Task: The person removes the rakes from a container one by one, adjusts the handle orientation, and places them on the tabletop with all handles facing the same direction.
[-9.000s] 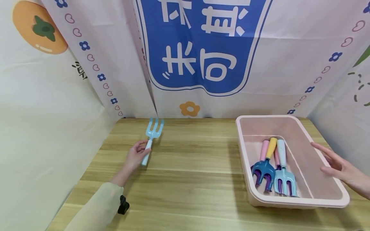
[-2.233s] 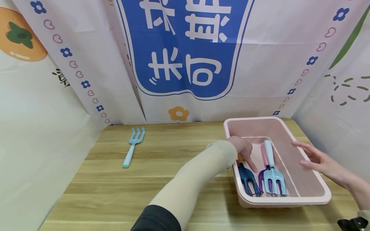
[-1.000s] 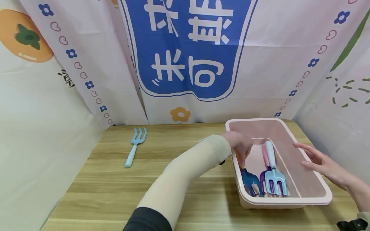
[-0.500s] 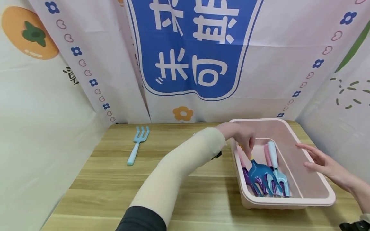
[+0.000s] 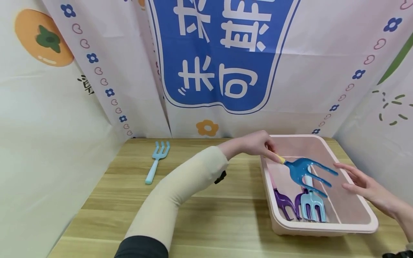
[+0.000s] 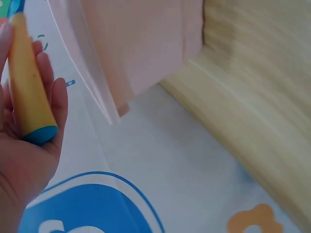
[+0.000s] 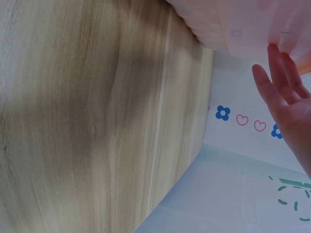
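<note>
My left hand [image 5: 258, 143] grips the yellow handle [image 6: 31, 82] of a blue hand fork [image 5: 298, 170], raised over the pink plastic bin [image 5: 326, 228] with its tines pointing right. Inside the bin lie a light blue hand fork [image 5: 312, 205] and purple garden tools with pink handles, one a purple fork [image 5: 282, 200] by the left wall; another purple one is partly covered by the light blue fork. At the bin's right side, my right hand [image 5: 371, 186] touches the wall with fairly straight fingers, as the right wrist view also shows.
Another light blue hand fork [image 5: 156, 162] lies on the wooden table [image 5: 206, 215] at the left, tines toward the back. Cloth walls with printed patterns [image 5: 207, 128] stand along the back and both sides of the table.
Nine seconds ago the left hand held the light blue fork now lying on the table. Since then it has reached into the bin, taken the blue fork by its handle and lifted it.
</note>
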`<state>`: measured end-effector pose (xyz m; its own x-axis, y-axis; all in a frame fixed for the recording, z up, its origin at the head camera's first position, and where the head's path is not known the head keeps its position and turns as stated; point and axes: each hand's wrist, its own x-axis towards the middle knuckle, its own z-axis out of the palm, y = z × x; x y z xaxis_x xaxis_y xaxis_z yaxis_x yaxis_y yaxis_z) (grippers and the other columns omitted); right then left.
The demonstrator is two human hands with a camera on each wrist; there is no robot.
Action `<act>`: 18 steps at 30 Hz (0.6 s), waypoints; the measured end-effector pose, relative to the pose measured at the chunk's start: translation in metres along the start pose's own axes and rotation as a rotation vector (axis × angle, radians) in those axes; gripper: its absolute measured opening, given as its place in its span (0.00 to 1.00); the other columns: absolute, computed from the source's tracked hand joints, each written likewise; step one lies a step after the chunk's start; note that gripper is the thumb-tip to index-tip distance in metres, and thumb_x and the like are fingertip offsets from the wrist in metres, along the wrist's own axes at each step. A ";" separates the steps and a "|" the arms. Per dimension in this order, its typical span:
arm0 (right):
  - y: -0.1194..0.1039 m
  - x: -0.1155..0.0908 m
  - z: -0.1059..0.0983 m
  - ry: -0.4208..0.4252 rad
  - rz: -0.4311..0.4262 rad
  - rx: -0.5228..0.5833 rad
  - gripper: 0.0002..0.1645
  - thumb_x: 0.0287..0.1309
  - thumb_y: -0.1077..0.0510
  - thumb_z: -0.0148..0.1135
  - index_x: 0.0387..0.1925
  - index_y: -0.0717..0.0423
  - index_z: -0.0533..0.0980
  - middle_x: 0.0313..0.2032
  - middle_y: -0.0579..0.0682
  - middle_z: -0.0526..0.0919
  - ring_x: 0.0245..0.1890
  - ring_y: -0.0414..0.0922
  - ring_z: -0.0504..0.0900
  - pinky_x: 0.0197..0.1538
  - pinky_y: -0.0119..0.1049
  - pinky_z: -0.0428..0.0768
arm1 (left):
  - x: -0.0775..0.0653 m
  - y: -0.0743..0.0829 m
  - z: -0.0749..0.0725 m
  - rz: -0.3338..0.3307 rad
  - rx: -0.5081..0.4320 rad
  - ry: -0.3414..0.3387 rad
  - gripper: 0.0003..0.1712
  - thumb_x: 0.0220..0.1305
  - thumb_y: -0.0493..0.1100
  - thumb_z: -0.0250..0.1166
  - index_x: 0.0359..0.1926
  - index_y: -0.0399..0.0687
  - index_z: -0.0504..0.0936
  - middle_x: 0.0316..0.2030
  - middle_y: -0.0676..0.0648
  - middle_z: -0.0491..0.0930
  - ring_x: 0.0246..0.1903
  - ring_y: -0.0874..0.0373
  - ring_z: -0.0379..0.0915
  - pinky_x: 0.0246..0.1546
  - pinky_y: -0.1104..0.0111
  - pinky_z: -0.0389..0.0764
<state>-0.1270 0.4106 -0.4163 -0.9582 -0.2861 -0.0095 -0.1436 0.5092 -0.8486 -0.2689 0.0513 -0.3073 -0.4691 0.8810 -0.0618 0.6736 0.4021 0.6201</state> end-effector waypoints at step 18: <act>0.002 -0.001 0.004 0.015 -0.119 0.001 0.38 0.71 0.69 0.46 0.76 0.45 0.50 0.66 0.25 0.54 0.58 0.15 0.53 0.48 0.16 0.62 | -0.101 -0.041 0.031 -0.200 -0.597 0.441 0.12 0.62 0.41 0.69 0.46 0.41 0.85 0.34 0.44 0.83 0.28 0.55 0.79 0.33 0.63 0.82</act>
<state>-0.1255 0.4087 -0.4196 -0.9379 -0.3324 0.0994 -0.2566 0.4717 -0.8436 -0.2313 -0.0467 -0.3508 -0.8184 0.5742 0.0225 0.1877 0.2302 0.9549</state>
